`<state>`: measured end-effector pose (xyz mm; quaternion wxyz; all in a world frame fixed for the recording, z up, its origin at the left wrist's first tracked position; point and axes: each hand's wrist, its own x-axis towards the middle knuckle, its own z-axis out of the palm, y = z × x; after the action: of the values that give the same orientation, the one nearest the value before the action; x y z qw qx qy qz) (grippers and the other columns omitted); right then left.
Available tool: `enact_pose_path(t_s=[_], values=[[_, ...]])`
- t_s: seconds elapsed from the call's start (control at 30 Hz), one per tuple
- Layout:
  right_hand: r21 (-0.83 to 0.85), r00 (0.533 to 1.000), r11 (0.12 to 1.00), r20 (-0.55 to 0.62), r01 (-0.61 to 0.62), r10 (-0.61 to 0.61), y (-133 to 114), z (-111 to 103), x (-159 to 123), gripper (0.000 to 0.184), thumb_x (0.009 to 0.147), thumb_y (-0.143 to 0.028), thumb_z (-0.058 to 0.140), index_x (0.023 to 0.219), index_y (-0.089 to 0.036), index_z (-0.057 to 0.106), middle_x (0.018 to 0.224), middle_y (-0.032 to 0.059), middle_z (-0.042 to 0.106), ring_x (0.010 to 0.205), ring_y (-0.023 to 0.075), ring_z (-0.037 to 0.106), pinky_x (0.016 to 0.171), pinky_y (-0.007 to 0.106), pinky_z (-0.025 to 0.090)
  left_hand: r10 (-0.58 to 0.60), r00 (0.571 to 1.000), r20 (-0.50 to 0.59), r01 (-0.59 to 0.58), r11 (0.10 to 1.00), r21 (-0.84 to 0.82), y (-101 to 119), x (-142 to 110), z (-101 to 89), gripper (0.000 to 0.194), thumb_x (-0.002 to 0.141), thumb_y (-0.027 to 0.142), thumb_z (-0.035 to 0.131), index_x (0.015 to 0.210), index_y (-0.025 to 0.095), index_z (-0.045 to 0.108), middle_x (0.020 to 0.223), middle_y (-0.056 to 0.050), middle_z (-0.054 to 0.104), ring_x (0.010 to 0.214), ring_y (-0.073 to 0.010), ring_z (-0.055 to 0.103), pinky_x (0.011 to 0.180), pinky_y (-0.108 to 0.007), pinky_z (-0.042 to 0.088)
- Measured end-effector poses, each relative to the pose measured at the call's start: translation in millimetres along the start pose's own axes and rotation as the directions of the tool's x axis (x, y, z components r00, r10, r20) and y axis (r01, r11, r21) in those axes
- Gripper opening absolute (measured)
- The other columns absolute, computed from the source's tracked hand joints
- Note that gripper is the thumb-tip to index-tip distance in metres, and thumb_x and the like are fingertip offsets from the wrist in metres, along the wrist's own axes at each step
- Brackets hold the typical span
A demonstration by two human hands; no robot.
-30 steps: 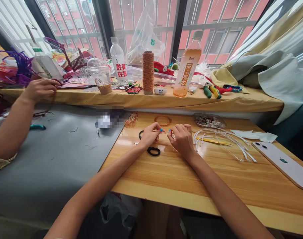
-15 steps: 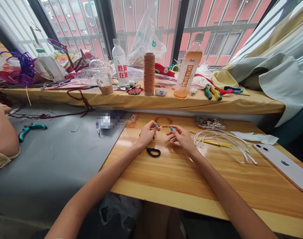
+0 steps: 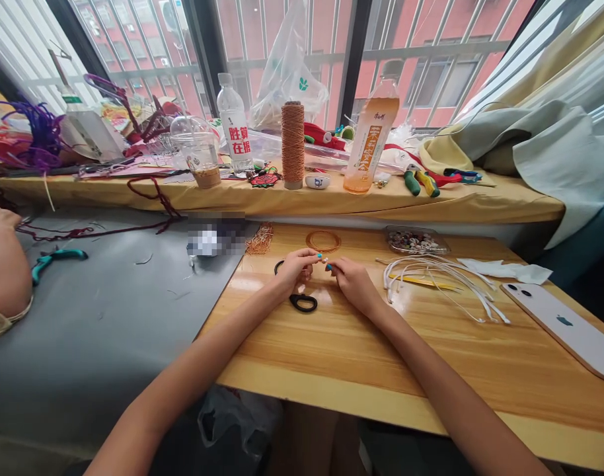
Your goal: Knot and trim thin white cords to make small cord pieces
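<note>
Over the wooden table, my left hand (image 3: 298, 270) pinches a small white-and-orange piece (image 3: 324, 260), too small to tell its kind, between thumb and forefinger. My right hand (image 3: 350, 277) is closed, its fingertips meeting at the right end of that piece. Black-handled scissors (image 3: 303, 303) lie under and beside my left hand, their blades hidden. Just beyond my hands is a coil of orange cord (image 3: 324, 241). White cords (image 3: 431, 271) and a yellow tool (image 3: 423, 283), perhaps tweezers, lie to the right of my right hand.
A tray of beads (image 3: 417, 240) sits at the table's back, a phone (image 3: 562, 324) at right. Along the ledge stand a thread spool (image 3: 293, 145), a tea bottle (image 3: 371, 139), a water bottle (image 3: 235, 129) and a cup (image 3: 203, 155). A co-worker's arm (image 3: 4, 264) and teal-handled pliers (image 3: 59, 258) are at left.
My right hand let go with fingers apart, then closed again at the small piece. My left hand kept its pinch. The co-worker's hand drew back from the ledge, leaving dark red cord draped there.
</note>
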<state>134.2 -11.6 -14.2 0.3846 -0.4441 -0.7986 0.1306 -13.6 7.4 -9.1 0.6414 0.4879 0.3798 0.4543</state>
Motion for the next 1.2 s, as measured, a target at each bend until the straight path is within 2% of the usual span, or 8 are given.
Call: enact_pose_path(t_s=[0.13, 0.27, 0.43, 0.53, 0.7, 0.83, 1.07, 1.2], values=[[0.316, 0.977, 0.926, 0.123, -0.207, 0.176, -4, 1, 2, 0.016, 0.077, -0.022, 0.04, 0.065, -0.018, 0.051, 0.053, -0.0027, 0.048, 0.045, 0.0098, 0.043, 0.047, 0.023, 0.035, -0.046, 0.994, 0.098, 0.064, 0.98, -0.186, 4, -3, 2.2, 0.017, 0.061, 0.024, 0.063, 0.068, 0.014, 0.052, 0.054, 0.005, 0.043, 0.037, -0.0003, 0.026, 0.035, -0.015, 0.016], [0.599, 0.936, 0.723, 0.283, -0.343, 0.21, -5, 1, 5, 0.02, 0.073, -0.036, 0.047, 0.063, -0.019, 0.046, 0.053, -0.0038, 0.043, 0.042, 0.0082, 0.038, 0.043, 0.022, 0.032, -0.019, 0.989, 0.145, 0.057, 0.962, -0.266, 7, -7, 4.9, 0.017, 0.062, 0.024, 0.062, 0.071, 0.014, 0.051, 0.057, 0.005, 0.041, 0.038, 0.0001, 0.022, 0.036, -0.015, 0.013], [0.837, 0.94, 0.468, 0.149, -0.285, 0.306, -13, -14, 6, 0.013, 0.074, -0.032, 0.044, 0.067, -0.022, 0.039, 0.06, -0.0029, 0.037, 0.044, 0.0089, 0.032, 0.044, 0.024, 0.033, -0.026, 0.982, 0.188, 0.072, 0.969, -0.237, 12, -12, 8.5, 0.013, 0.063, 0.021, 0.059, 0.066, 0.014, 0.049, 0.048, 0.007, 0.029, 0.037, -0.0006, 0.019, 0.037, -0.015, 0.013], [0.911, 0.909, 0.295, 0.161, -0.287, 0.386, -15, -23, 7, 0.01, 0.077, -0.025, 0.037, 0.067, -0.022, 0.038, 0.061, -0.0024, 0.036, 0.044, 0.0093, 0.03, 0.044, 0.023, 0.032, -0.018, 0.99, 0.14, 0.048, 0.974, -0.219, 13, -12, 10.3, 0.014, 0.061, 0.022, 0.059, 0.066, 0.013, 0.049, 0.05, 0.007, 0.033, 0.037, -0.0001, 0.022, 0.037, -0.016, 0.014], [0.911, 0.819, -0.001, 0.371, -0.413, 0.437, -10, -21, 6, 0.01, 0.073, -0.019, 0.043, 0.064, -0.017, 0.045, 0.06, -0.0025, 0.039, 0.045, 0.0067, 0.033, 0.044, 0.02, 0.031, 0.122, 0.989, -0.079, -0.126, 0.991, -0.051, 14, -9, 7.8, 0.02, 0.068, 0.032, 0.056, 0.07, 0.013, 0.052, 0.066, 0.002, 0.048, 0.036, 0.0004, 0.029, 0.035, -0.016, 0.016], [0.887, 0.825, -0.058, 0.448, -0.458, 0.343, -8, -17, 4, 0.016, 0.069, -0.02, 0.046, 0.054, -0.016, 0.045, 0.053, -0.0029, 0.037, 0.043, 0.0061, 0.033, 0.044, 0.019, 0.03, 0.209, 0.968, -0.142, -0.189, 0.972, 0.14, 12, -8, 5.5, 0.024, 0.076, 0.034, 0.047, 0.08, 0.013, 0.057, 0.063, 0.002, 0.047, 0.036, -0.0005, 0.03, 0.034, -0.016, 0.02], [0.861, 0.835, -0.033, 0.501, -0.508, 0.23, -9, -17, 2, 0.021, 0.066, -0.02, 0.045, 0.046, -0.015, 0.042, 0.046, -0.0031, 0.033, 0.041, 0.0066, 0.031, 0.044, 0.02, 0.029, 0.176, 0.965, 0.193, -0.226, 0.934, 0.276, 12, -12, 7.9, 0.041, 0.078, 0.033, 0.045, 0.113, 0.013, 0.049, 0.046, 0.006, 0.038, 0.039, -0.0047, 0.034, 0.038, -0.016, 0.026], [0.85, 0.823, -0.032, 0.518, -0.525, 0.233, -8, -17, 2, 0.022, 0.066, -0.02, 0.044, 0.046, -0.015, 0.043, 0.045, -0.0031, 0.034, 0.041, 0.0067, 0.031, 0.044, 0.02, 0.029, 0.218, 0.946, 0.24, -0.302, 0.863, 0.405, 9, -11, 6.4, 0.038, 0.078, 0.03, 0.045, 0.11, 0.012, 0.052, 0.049, 0.005, 0.043, 0.041, -0.0045, 0.035, 0.041, -0.017, 0.029]])
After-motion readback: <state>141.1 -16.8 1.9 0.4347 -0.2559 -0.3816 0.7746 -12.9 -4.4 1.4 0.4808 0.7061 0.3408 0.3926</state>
